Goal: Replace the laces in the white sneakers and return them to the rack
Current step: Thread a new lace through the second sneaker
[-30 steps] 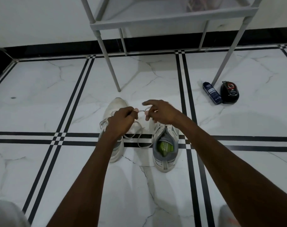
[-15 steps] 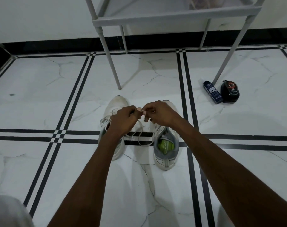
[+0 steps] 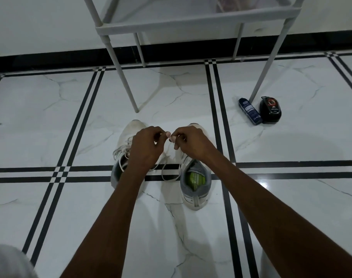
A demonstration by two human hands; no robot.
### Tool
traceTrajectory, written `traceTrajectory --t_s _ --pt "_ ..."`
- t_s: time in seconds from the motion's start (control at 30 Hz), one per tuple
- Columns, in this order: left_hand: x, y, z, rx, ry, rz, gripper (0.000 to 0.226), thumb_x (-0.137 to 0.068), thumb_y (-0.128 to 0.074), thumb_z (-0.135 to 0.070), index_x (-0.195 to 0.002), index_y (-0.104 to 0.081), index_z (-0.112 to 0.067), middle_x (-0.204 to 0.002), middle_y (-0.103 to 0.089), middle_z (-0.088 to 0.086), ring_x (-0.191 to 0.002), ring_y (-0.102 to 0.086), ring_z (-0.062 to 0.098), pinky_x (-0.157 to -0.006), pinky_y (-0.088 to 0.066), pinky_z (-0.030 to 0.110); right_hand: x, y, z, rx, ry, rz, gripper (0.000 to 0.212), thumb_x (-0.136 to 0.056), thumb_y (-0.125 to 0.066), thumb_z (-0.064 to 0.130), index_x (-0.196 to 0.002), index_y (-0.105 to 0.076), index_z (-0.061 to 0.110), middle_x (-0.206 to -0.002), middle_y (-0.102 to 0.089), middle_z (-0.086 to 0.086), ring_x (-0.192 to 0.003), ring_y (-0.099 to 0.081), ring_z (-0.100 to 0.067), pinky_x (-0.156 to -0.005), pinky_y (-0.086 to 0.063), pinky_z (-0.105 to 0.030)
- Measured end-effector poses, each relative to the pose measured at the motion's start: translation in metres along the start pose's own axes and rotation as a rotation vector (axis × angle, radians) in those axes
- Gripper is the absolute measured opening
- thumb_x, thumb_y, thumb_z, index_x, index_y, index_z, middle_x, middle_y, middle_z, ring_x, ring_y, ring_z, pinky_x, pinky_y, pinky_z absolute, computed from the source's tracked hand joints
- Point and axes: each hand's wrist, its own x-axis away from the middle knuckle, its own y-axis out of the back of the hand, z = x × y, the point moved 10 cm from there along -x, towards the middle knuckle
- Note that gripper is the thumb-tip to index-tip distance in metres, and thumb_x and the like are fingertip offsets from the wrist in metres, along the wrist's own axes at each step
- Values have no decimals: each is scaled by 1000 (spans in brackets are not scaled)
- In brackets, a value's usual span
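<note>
1 head-worn view looks steeply down, forward, near floor.

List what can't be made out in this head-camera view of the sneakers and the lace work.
- Left sneaker: its opening is covered by the left hand and forearm.
- Lace: where both hands pinch it, the fingers hide it; right hand.
- Rack: cut off by the top edge; its contents are blurred.
- Blue bottle and black container: label text is too small.
</note>
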Motion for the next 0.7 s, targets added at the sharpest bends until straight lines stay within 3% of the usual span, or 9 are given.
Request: traceTrajectory --t_s 0.13,0.23,0.3,0.4,0.5,0.57,0.63,0.7 --pt "2 0 10 253 141 -77 19 -93 -72 -33 -85 -73 -16 -79 -72 -12 -72 -68 3 -67 -48 13 1 -5 -4 -11 -20 -28 17 -99 -56 19 -99 -72 13 -77 -72 -2 -54 -60 9 -49 -38 -6" --pt "4 -17 20 612 281 -30 16 -88 -77 -16 -96 -73 -3 -92 -76 2 -76 -71 5 -68 -51 15 4 -5 -6 -58 -51 -47 23 -100 -56 31 -98 -71 13 -76 -73 -1 -52 -59 5 -53 -42 -10" --pt "7 -25 22 711 306 -17 9 -87 -76 -8 -95 -74 -5 -95 -77 -1 -81 -72 7 -70 -53 19 5 -5 -8 -76 -73 -39 23 -100 -57 33 -97 -72 16 -76 -74 0 -54 -61 1 -56 -44 -14" --pt "9 -31 25 697 314 -28 4 -90 -75 -13 -93 -76 -13 -96 -78 -4 -91 -72 8 -74 -52 20 13 2 -18 -69 -126 -21 18 -96 -60 23 -107 -73 18 -89 -76 0 -67 -65 -6 -64 -49 -19" --pt "7 -40 23 689 292 8 7 -92 -72 -14 -95 -73 -8 -96 -78 4 -96 -74 19 -85 -56 28 30 32 -44 11 -262 -99 28 -87 -69 21 -114 -70 17 -104 -71 -2 -90 -66 -13 -84 -55 -29" --pt "8 -49 14 659 247 57 9 -93 -72 -12 -96 -74 -5 -90 -78 8 -90 -75 24 -85 -59 34 46 42 -61 89 -376 -40 37 -84 -75 28 -117 -65 16 -105 -64 -1 -93 -63 -16 -77 -54 -26" --pt "10 -56 2 549 189 85 11 -93 -71 -15 -98 -76 -6 -83 -78 5 -85 -75 16 -82 -58 26 59 33 -69 191 -436 113 44 -83 -76 34 -120 -61 16 -109 -61 -1 -92 -58 -14 -69 -46 -19" --pt "14 -63 -4 449 166 93 12 -93 -72 -20 -96 -79 -10 -80 -77 -1 -80 -73 8 -77 -55 18 65 25 -67 259 -398 160 46 -81 -77 32 -120 -62 12 -114 -63 -5 -89 -58 -14 -67 -45 -14"
